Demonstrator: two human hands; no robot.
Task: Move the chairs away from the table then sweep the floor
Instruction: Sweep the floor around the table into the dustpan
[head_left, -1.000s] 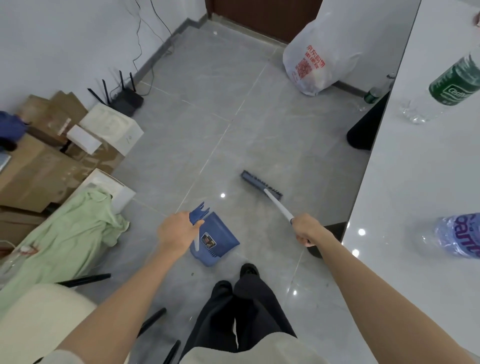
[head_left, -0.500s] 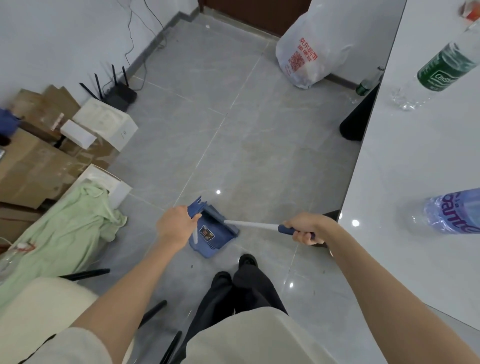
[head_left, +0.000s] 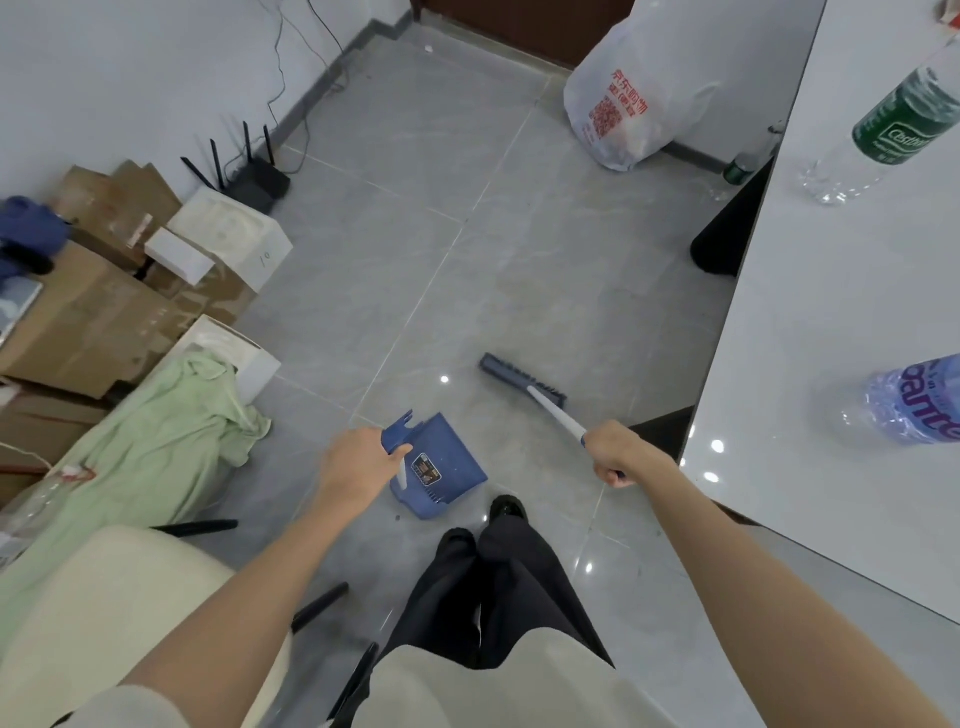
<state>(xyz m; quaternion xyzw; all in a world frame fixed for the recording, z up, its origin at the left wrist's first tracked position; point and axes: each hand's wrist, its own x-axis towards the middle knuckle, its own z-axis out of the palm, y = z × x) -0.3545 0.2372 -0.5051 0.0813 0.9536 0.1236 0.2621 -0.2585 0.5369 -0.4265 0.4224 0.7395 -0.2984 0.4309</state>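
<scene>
My left hand (head_left: 358, 465) grips the handle of a blue dustpan (head_left: 441, 470), which rests on the grey tiled floor (head_left: 415, 218) just ahead of my feet. My right hand (head_left: 618, 457) is closed on the white handle of a broom (head_left: 524, 382). Its dark blue brush head lies on the floor, ahead and to the right of the dustpan, a short gap away from the pan's mouth. A cream chair (head_left: 98, 603) with black legs stands at the lower left, beside me. The white table (head_left: 841, 332) runs along the right.
Cardboard boxes (head_left: 98, 306), white boxes, a green cloth (head_left: 156, 441) and a router line the left wall. A full white plastic bag (head_left: 623, 109) sits by the door. Black table legs (head_left: 727, 228) stand at the right; two bottles lie on the table.
Half a second ago the broom head was at the dustpan's mouth. It has now swung back out to the right and forward, as it was one second ago. The dustpan stays put.
</scene>
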